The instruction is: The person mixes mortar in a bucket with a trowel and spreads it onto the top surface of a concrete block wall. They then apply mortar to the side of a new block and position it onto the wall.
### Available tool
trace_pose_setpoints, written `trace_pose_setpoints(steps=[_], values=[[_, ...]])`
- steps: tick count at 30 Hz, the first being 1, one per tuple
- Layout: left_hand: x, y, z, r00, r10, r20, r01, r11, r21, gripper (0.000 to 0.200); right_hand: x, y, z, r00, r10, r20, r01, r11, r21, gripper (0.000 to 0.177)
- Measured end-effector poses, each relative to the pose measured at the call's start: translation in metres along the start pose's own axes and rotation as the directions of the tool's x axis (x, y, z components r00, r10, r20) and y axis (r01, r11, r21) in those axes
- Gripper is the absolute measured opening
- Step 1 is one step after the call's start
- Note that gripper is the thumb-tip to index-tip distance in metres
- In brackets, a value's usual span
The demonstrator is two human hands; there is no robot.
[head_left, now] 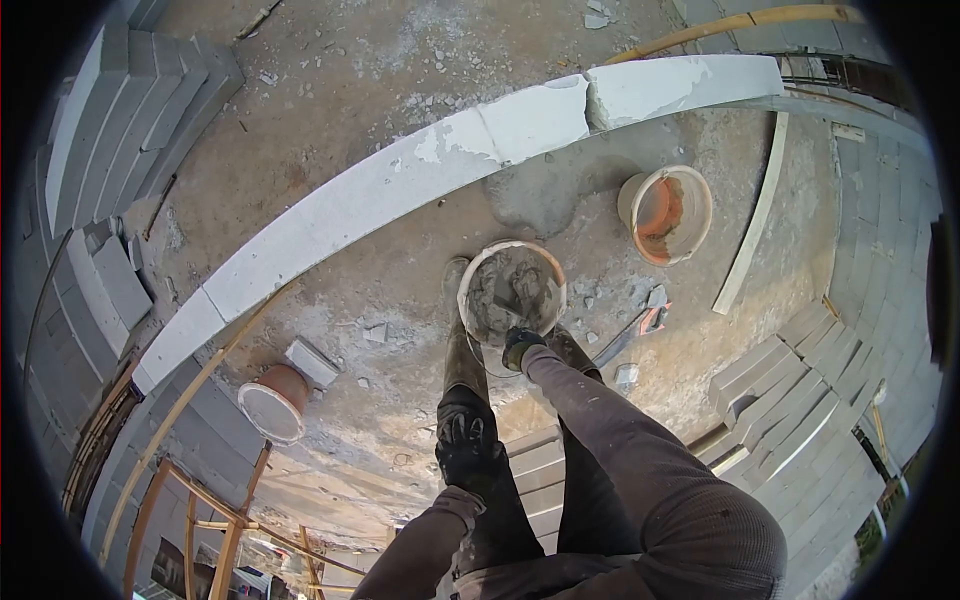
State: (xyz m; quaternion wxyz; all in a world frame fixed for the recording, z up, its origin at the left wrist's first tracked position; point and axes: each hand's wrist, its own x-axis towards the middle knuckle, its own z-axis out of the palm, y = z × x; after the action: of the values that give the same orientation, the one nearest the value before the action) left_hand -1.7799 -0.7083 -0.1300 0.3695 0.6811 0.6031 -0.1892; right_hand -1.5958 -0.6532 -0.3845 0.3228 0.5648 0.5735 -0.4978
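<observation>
A round bucket (pixel 561 300) of wet grey mortar (pixel 497 283) stands on the ground between my boots. My right hand (pixel 522 348), in a dark glove, is closed at the bucket's near rim. It grips what looks like a trowel (pixel 518 303), its blade down in the mortar and its handle hidden by the glove. My left hand (pixel 466 438), also gloved, lies flat on my left knee with its fingers apart and holds nothing.
A low white block wall (pixel 380 175) curves across in front. Another bucket (pixel 626 205) stands ahead right, and a third (pixel 283 392) at left. A board (pixel 757 215), an orange-ended tool (pixel 655 318) and rubble lie rightward. Block stacks (pixel 130 120) (pixel 790 395) flank the area.
</observation>
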Motion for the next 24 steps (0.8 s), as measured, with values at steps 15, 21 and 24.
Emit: trace_pose_setpoints(steps=[15,21,24], values=[[-0.001,-0.005,0.006,0.999,0.03,-0.014,-0.03,0.999,0.011,0.066,0.065,0.016,-0.045,0.867,0.024,-0.497,-0.03,1.0,-0.002,0.028],[0.001,-0.003,0.001,0.996,0.059,-0.062,-0.06,0.998,-0.014,0.064,0.064,0.017,0.034,0.885,-0.013,-0.466,-0.039,0.994,-0.101,0.035],[0.001,-0.004,0.005,0.997,0.051,-0.064,-0.053,0.998,-0.018,0.063,0.057,0.021,0.048,0.841,0.127,-0.525,-0.074,0.99,0.122,0.033]])
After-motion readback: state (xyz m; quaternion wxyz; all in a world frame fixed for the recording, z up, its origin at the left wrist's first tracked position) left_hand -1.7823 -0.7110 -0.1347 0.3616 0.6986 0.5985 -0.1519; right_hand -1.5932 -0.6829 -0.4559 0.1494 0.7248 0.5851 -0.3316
